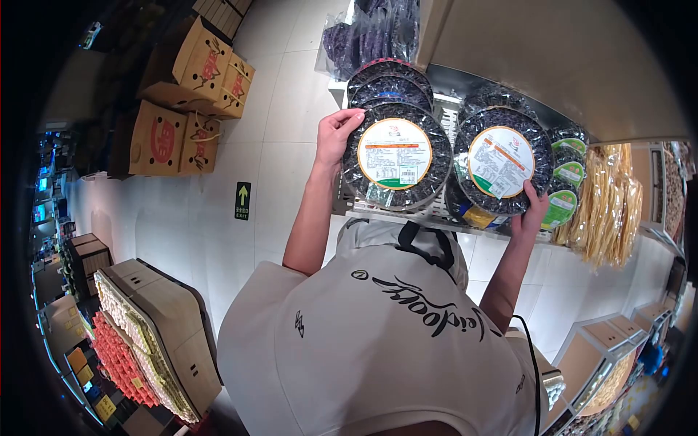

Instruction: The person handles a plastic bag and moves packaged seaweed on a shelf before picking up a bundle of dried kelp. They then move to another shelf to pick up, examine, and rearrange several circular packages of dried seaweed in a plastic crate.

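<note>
My left hand [340,136] pinches the upper left rim of a round clear pack of dark dried food [356,171]. That pack leans upright on the shelf, its white, orange-edged label facing me. On the right, a similar round pack [476,192] stands slightly tilted, and my right hand [533,211] grips its lower right edge. More dark round packs [392,89] stand behind the left one. Others [502,94] are stacked behind the right one. Fingers behind each rim are hidden.
Green-labelled packs [563,207] and bagged yellow dried sticks [607,207] sit to the right. Purple-black bags [371,40] lie at the shelf's far end. Cardboard boxes [156,142] are stacked on the floor at left. A wooden display stand [163,316] is at lower left.
</note>
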`<state>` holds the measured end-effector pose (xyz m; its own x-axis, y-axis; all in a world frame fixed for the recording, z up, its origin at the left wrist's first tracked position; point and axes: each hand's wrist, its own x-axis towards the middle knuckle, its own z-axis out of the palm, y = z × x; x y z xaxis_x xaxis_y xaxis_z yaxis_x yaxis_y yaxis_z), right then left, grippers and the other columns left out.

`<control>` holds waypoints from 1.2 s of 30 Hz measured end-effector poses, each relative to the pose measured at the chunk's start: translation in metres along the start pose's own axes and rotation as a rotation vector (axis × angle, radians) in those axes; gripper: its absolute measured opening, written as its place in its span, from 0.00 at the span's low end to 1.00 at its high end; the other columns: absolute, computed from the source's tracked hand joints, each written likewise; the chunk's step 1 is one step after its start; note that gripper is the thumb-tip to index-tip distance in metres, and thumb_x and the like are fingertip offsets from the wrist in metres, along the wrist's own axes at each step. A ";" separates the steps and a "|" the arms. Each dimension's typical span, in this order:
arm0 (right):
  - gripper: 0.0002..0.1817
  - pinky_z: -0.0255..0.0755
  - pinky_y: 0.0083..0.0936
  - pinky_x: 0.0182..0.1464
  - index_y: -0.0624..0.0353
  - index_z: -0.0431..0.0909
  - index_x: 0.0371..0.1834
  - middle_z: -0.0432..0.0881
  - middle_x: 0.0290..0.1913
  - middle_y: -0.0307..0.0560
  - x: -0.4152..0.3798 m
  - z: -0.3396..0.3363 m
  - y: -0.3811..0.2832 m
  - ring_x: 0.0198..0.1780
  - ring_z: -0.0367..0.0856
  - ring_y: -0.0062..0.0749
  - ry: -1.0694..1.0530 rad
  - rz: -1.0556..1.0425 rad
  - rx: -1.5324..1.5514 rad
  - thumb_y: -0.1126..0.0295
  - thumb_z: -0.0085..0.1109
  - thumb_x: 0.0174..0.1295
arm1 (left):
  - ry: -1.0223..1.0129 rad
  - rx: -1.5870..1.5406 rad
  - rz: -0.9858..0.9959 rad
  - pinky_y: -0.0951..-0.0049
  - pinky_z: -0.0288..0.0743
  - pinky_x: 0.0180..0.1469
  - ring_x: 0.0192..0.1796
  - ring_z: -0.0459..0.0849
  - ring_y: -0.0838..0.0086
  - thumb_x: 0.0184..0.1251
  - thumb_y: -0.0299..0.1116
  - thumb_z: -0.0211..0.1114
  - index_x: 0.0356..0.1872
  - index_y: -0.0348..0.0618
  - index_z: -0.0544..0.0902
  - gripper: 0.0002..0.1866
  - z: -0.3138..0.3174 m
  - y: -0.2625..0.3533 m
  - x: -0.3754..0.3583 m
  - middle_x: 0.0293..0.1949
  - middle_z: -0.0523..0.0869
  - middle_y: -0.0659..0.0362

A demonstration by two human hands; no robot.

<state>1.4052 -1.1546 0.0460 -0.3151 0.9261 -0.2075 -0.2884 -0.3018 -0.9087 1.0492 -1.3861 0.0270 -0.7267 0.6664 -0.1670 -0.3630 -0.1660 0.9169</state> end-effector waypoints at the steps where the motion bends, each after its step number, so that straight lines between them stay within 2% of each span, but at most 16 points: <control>1: 0.20 0.80 0.30 0.53 0.67 0.79 0.56 0.87 0.50 0.50 -0.001 0.001 0.000 0.47 0.87 0.34 0.000 -0.001 0.001 0.78 0.68 0.60 | 0.000 -0.002 0.002 0.82 0.78 0.43 0.37 0.85 0.82 0.69 0.27 0.69 0.46 0.33 0.87 0.09 0.000 0.000 0.000 0.38 0.90 0.59; 30: 0.20 0.81 0.32 0.53 0.68 0.78 0.58 0.87 0.51 0.52 -0.004 0.003 -0.001 0.48 0.88 0.36 0.003 -0.019 -0.021 0.77 0.65 0.61 | 0.003 -0.008 -0.022 0.81 0.79 0.43 0.37 0.86 0.81 0.68 0.25 0.68 0.45 0.33 0.87 0.08 0.002 0.001 0.000 0.38 0.90 0.58; 36: 0.22 0.79 0.29 0.53 0.65 0.79 0.56 0.87 0.49 0.48 0.000 -0.006 0.005 0.48 0.86 0.32 0.020 -0.002 0.009 0.80 0.70 0.56 | 0.024 0.060 -0.022 0.80 0.78 0.46 0.38 0.86 0.80 0.68 0.27 0.69 0.47 0.34 0.88 0.10 -0.003 -0.005 0.006 0.39 0.90 0.57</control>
<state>1.4094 -1.1544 0.0397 -0.2961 0.9311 -0.2129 -0.2968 -0.3015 -0.9061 1.0451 -1.3837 0.0208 -0.7331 0.6514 -0.1955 -0.3441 -0.1073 0.9328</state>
